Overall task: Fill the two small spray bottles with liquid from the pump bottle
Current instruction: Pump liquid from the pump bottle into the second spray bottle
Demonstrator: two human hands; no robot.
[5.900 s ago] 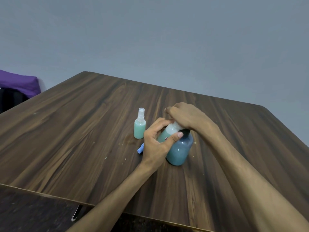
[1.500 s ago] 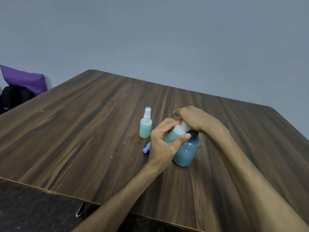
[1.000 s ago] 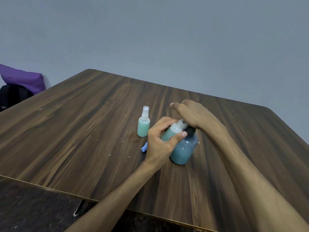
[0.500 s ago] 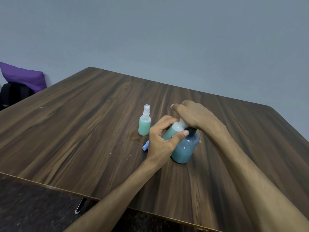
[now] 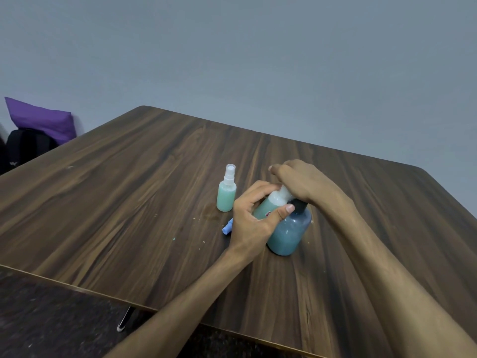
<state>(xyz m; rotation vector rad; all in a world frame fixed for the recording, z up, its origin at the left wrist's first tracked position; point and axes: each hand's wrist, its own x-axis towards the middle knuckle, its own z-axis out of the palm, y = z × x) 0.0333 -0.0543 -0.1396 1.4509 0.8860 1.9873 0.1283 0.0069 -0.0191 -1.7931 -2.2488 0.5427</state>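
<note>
Compared with half a second earlier, little differs: both hands keep the same grip, and the right hand [image 5: 299, 183] sits marginally higher. The open spray bottle [image 5: 271, 205] leans, its long axis tilted with the neck up and right, under the pump bottle [image 5: 287, 232] head. The left hand [image 5: 251, 223] curls fingers and thumb around it. The right hand's fingers are bent over the pump top. Left of the left hand's fingers stands the capped spray bottle [image 5: 226, 195], upright; a blue cap [image 5: 227, 227] lies beside the knuckles on the table [image 5: 129, 202].
</note>
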